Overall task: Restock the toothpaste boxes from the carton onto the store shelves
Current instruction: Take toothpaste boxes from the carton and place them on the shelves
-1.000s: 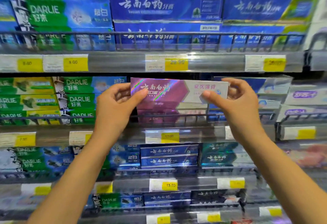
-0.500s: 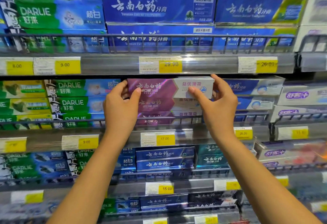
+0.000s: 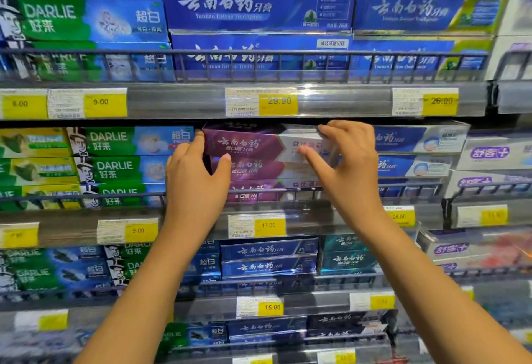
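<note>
A left hand [image 3: 198,182] grips the purple end of a purple-and-white toothpaste box [image 3: 250,145] with thumb and curled fingers, while the right hand [image 3: 352,170] pinches its white end. The box lies level atop a stack of matching boxes [image 3: 259,172] on the middle shelf [image 3: 316,219], above a 17.00 price tag [image 3: 269,225].

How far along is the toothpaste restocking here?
Done: two purple boxes sit stacked behind the shelf rail. In hand: the left hand and right hand pinch the ends of a third purple box at the top of that stack. Left: release it; the carton is out of view, so remaining stock is unknown.
</note>
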`<state>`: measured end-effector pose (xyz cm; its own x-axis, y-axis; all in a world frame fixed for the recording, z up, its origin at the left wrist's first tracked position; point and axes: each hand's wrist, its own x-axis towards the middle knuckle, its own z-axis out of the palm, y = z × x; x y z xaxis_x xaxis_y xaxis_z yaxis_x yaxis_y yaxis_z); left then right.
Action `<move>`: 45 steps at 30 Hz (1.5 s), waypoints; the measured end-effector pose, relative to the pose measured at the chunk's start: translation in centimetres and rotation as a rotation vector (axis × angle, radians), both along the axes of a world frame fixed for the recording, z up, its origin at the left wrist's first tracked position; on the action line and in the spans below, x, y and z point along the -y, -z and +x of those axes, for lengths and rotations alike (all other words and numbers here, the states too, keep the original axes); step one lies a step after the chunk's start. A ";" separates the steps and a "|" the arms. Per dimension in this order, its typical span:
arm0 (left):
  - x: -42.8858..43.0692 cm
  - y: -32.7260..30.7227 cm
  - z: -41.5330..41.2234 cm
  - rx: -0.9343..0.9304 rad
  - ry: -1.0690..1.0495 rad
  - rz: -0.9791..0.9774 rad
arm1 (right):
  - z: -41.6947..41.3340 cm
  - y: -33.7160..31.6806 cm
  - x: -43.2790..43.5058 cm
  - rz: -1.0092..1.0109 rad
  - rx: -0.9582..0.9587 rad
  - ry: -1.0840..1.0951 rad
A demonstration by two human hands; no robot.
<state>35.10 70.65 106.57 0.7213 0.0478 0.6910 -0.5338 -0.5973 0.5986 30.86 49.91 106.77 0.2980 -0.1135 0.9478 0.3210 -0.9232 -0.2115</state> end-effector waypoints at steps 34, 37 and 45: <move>-2.2 -2.1 2.5 0.151 -0.168 0.553 | 1.1 -4.0 3.0 -0.649 -0.307 0.170; -2.3 -3.0 2.6 0.076 -0.141 0.662 | 1.3 -4.3 3.5 -0.674 -0.345 0.175; -2.6 -4.8 3.1 0.026 -0.167 0.960 | 1.6 -5.1 3.6 -0.665 -0.370 0.106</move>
